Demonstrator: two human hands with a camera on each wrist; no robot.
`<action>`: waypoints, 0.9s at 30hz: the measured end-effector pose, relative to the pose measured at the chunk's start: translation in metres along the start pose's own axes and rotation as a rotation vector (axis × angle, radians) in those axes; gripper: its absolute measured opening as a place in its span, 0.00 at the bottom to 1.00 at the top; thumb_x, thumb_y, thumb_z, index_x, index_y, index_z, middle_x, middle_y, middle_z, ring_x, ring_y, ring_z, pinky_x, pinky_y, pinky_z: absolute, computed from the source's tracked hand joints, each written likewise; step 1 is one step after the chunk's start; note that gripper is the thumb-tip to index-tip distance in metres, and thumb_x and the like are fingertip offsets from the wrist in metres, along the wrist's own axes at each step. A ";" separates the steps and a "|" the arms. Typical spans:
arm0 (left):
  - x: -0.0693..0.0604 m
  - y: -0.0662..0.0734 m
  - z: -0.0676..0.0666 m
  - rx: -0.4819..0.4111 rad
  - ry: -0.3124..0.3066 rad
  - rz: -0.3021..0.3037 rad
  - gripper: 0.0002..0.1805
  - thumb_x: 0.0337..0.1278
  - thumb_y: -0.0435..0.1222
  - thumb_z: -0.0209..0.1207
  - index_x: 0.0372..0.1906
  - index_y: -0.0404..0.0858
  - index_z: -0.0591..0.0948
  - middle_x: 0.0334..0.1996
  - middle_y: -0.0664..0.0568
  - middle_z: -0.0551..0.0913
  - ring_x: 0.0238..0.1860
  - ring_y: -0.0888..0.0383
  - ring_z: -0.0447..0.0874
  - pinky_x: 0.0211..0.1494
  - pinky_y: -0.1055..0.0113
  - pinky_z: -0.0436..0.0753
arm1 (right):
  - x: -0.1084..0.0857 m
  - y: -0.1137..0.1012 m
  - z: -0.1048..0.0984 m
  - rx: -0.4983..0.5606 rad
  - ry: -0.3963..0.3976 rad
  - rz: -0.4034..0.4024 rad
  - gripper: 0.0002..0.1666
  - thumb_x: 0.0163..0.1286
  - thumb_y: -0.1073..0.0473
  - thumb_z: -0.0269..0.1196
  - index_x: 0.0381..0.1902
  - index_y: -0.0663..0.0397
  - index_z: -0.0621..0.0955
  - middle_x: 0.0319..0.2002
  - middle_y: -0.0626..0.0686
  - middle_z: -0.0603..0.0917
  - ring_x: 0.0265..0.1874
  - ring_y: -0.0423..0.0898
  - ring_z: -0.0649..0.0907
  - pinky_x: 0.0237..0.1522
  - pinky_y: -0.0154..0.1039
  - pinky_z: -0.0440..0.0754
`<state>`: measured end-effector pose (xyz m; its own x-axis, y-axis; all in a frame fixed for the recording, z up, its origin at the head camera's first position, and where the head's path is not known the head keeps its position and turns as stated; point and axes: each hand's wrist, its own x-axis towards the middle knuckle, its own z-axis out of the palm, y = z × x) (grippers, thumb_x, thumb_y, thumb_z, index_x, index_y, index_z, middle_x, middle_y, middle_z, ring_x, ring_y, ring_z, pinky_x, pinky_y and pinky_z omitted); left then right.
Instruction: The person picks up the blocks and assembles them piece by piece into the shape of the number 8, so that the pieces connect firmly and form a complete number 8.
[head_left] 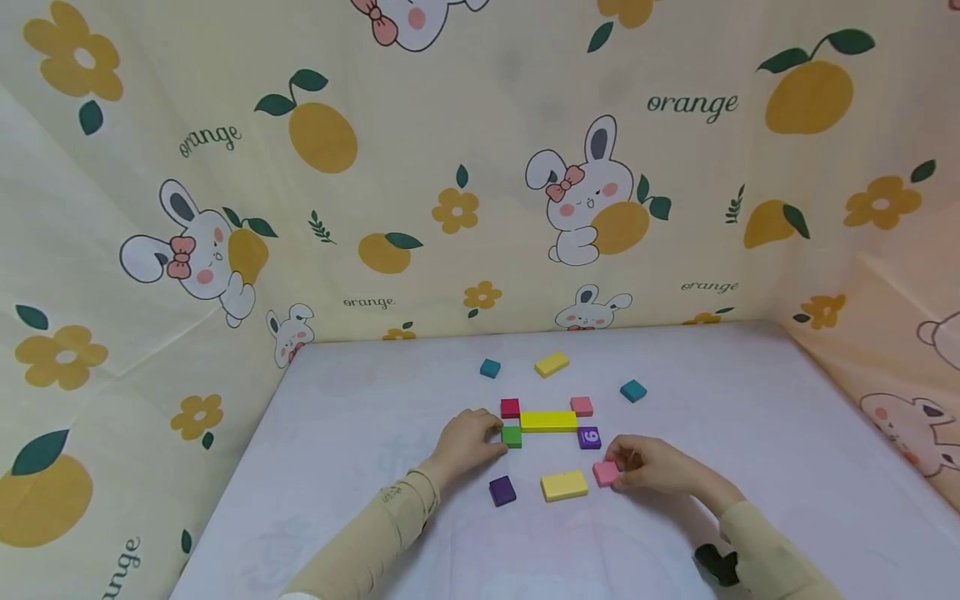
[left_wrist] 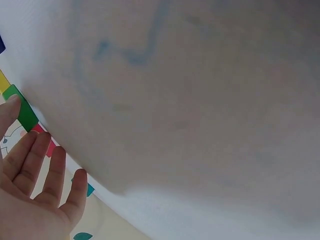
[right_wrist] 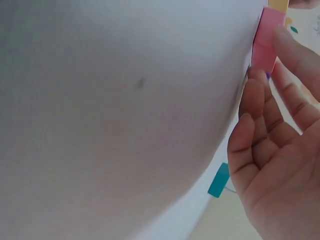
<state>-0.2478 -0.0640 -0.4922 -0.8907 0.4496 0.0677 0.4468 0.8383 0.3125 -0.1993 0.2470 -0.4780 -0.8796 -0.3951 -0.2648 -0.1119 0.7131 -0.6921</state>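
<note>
My left hand (head_left: 465, 446) pinches a green block (head_left: 512, 437) between thumb and index finger at the left end of an arrangement of blocks. A red block (head_left: 510, 408) lies just behind the green one, and a long yellow block (head_left: 548, 422) runs to their right. In the left wrist view the thumb is on the green block (left_wrist: 22, 108), with the other fingers spread near the red block (left_wrist: 51, 148). My right hand (head_left: 656, 465) pinches a pink block (head_left: 605, 474) on the table; the right wrist view shows this pink block (right_wrist: 267, 42) between thumb and fingers.
At the long block's right end are another pink block (head_left: 582, 406) and a purple block (head_left: 589, 437) marked with a digit. Nearer lie a dark purple block (head_left: 502, 491) and a pale yellow block (head_left: 564, 486). Teal blocks (head_left: 490, 368) and a yellow block (head_left: 552, 364) lie behind.
</note>
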 end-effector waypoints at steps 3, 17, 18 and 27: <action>0.000 0.000 0.000 -0.004 0.001 -0.001 0.19 0.49 0.48 0.64 0.46 0.43 0.83 0.39 0.56 0.85 0.38 0.60 0.77 0.45 0.67 0.78 | 0.003 -0.002 0.002 -0.025 0.029 0.022 0.19 0.52 0.52 0.70 0.39 0.48 0.76 0.32 0.47 0.76 0.35 0.44 0.73 0.35 0.35 0.74; -0.001 0.001 -0.001 -0.006 -0.007 -0.009 0.20 0.49 0.48 0.64 0.46 0.43 0.83 0.38 0.56 0.85 0.37 0.60 0.76 0.44 0.68 0.78 | 0.012 -0.021 0.014 -0.078 0.146 0.140 0.18 0.50 0.52 0.72 0.33 0.50 0.76 0.27 0.47 0.77 0.29 0.43 0.74 0.34 0.33 0.76; -0.001 0.001 -0.001 -0.005 -0.008 -0.010 0.20 0.49 0.48 0.64 0.46 0.43 0.83 0.38 0.56 0.85 0.37 0.60 0.76 0.44 0.68 0.78 | 0.012 -0.021 0.015 -0.088 0.151 0.145 0.18 0.50 0.52 0.72 0.33 0.51 0.76 0.27 0.47 0.77 0.29 0.43 0.74 0.34 0.34 0.76; -0.001 0.001 -0.002 0.008 -0.004 -0.007 0.21 0.49 0.49 0.64 0.47 0.43 0.82 0.39 0.55 0.84 0.38 0.59 0.77 0.44 0.67 0.78 | 0.015 -0.032 0.018 -0.164 0.178 0.168 0.18 0.49 0.51 0.73 0.32 0.51 0.78 0.25 0.47 0.76 0.28 0.43 0.73 0.33 0.34 0.74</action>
<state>-0.2465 -0.0639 -0.4903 -0.8933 0.4452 0.0614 0.4415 0.8437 0.3053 -0.2002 0.2081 -0.4721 -0.9578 -0.1662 -0.2345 -0.0184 0.8496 -0.5271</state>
